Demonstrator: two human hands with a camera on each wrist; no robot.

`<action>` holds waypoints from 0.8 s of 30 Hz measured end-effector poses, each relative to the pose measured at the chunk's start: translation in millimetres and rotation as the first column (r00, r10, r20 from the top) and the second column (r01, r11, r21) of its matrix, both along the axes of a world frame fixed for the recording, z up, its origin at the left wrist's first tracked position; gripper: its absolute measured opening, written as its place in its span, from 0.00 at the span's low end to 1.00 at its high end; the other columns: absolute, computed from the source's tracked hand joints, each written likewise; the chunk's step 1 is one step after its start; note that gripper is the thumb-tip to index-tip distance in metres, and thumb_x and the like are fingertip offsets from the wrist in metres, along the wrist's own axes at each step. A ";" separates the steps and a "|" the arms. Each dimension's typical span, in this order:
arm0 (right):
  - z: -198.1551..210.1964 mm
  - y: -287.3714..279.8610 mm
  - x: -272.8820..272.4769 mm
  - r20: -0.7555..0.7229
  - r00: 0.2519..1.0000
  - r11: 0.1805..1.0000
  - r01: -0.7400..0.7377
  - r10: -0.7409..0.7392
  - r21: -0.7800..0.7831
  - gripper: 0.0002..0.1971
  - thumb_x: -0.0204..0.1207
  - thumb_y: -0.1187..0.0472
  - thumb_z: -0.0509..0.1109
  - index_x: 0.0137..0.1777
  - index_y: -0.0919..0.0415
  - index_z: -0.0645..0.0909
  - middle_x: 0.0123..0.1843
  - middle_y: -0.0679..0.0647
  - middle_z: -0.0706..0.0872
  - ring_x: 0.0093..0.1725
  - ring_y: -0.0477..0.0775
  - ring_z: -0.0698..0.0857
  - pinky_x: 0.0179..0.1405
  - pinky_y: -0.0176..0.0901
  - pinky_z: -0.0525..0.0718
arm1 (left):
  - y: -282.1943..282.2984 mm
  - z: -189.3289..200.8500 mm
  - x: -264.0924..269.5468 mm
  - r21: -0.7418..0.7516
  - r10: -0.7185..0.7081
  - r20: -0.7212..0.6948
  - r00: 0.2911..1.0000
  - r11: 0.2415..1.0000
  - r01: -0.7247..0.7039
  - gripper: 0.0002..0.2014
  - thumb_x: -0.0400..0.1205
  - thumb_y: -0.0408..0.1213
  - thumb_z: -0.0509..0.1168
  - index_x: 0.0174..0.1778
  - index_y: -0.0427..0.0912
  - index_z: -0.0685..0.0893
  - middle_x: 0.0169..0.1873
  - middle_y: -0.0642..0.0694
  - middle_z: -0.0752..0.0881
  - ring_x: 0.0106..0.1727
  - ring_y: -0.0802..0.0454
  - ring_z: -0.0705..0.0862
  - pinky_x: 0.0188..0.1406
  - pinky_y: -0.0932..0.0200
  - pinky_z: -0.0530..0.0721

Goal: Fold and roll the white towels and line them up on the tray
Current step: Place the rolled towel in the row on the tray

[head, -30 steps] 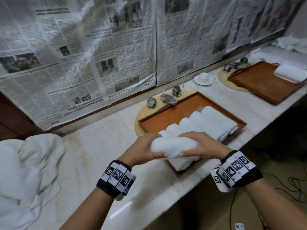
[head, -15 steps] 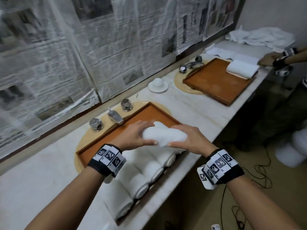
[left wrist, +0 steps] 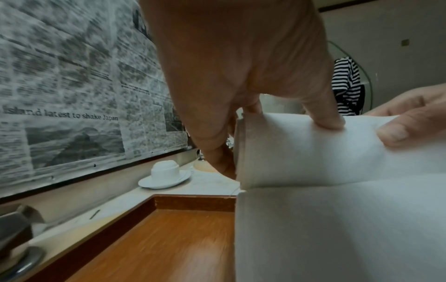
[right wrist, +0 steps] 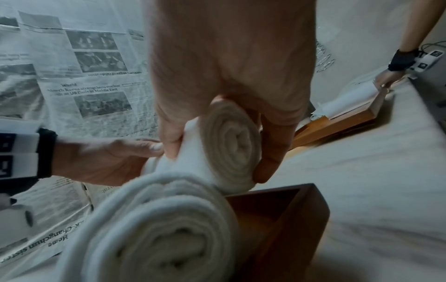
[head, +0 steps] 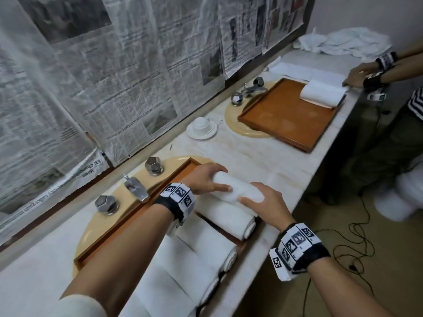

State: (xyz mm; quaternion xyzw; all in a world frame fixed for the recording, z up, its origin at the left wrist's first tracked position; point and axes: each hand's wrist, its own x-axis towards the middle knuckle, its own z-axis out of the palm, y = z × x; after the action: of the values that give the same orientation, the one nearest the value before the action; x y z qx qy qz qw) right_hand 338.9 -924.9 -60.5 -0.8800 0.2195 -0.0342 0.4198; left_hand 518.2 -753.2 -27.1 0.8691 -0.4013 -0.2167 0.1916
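Marble counter (head: 263, 156) along a wall covered with newspaper (head: 114, 76), carrying all the rest. On it, over a beige basin, the near wooden tray (head: 128, 216), taken here as landmark. Inside the tray, a row of rolled white towels (head: 199, 255) lying side by side, spiral ends toward the counter's front edge. At the tray's far end, touching the last roll of the row, the newest rolled towel (head: 238, 189), held from both sides and resting against its neighbour; whether already fully down on the tray floor, cannot tell. Left forearm stretched across above the row, wrist band with printed markers; left hand (head: 203, 179) curled over the towel's back end, thumb pressed on top, fingers down behind it, seen closely in the left wrist view (left wrist: 241, 76). Right hand (head: 265, 202) grasping the front end, thumb on one side and fingers on the other around the spiral (right wrist: 231, 141), as the right wrist view shows. Behind the tray, faucet (head: 136, 188) between two metal knobs. Beyond the tray along the counter, a white cup on a saucer (head: 201, 128), then a second wooden tray (head: 286, 120) with one towel, where another person's hands (head: 357, 76) rest near its corner. Farther still, a heap of loose white towels (head: 343, 42).
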 end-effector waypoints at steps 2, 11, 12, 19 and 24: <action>-8.1 -3.6 2.2 -0.008 0.999 0.999 0.044 -0.044 0.016 0.33 0.65 0.31 0.75 0.67 0.47 0.80 0.60 0.48 0.86 0.63 0.54 0.82 0.64 0.53 0.80 | -10.4 -2.4 5.8 0.015 0.003 -0.045 0.999 1.000 -0.002 0.34 0.71 0.67 0.73 0.70 0.57 0.79 0.66 0.52 0.80 0.66 0.52 0.77 0.71 0.49 0.75; -21.3 -5.2 -2.2 -0.015 0.998 0.988 0.069 -0.068 0.135 0.27 0.66 0.33 0.76 0.62 0.44 0.80 0.54 0.42 0.86 0.54 0.45 0.83 0.53 0.40 0.82 | -20.6 -15.7 10.5 0.035 0.059 -0.204 0.977 0.998 -0.053 0.30 0.74 0.62 0.75 0.69 0.56 0.80 0.64 0.53 0.81 0.65 0.53 0.79 0.63 0.58 0.75; -21.8 -4.4 -4.0 -0.032 0.998 0.982 0.055 -0.050 0.180 0.25 0.67 0.35 0.77 0.60 0.44 0.81 0.52 0.42 0.87 0.51 0.43 0.84 0.49 0.36 0.82 | -19.1 -16.8 11.5 0.059 0.069 -0.227 0.971 0.997 -0.057 0.29 0.73 0.63 0.75 0.68 0.56 0.81 0.63 0.54 0.82 0.63 0.53 0.80 0.61 0.59 0.76; -20.2 -5.4 -7.7 0.008 0.999 0.972 0.041 -0.044 0.230 0.24 0.67 0.37 0.79 0.61 0.43 0.81 0.53 0.41 0.87 0.51 0.38 0.84 0.48 0.35 0.83 | -16.2 -9.7 10.3 0.079 0.078 -0.262 0.962 0.995 -0.059 0.29 0.73 0.65 0.74 0.66 0.57 0.81 0.61 0.55 0.83 0.61 0.55 0.81 0.58 0.59 0.76; -31.7 -8.8 -1.8 0.040 0.996 0.993 0.081 -0.085 0.090 0.30 0.66 0.32 0.76 0.66 0.43 0.79 0.56 0.44 0.85 0.58 0.49 0.82 0.58 0.47 0.83 | -24.3 -12.4 6.1 0.003 0.074 -0.217 0.973 0.997 -0.076 0.29 0.74 0.60 0.75 0.69 0.53 0.81 0.64 0.53 0.82 0.63 0.53 0.80 0.64 0.56 0.77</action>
State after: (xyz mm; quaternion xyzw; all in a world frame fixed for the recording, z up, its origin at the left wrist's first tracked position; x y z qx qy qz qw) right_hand 337.1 -933.7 -92.2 -0.8499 0.2479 -0.0610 0.4610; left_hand 524.3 -777.4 -39.6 0.8542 -0.3455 -0.3019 0.2447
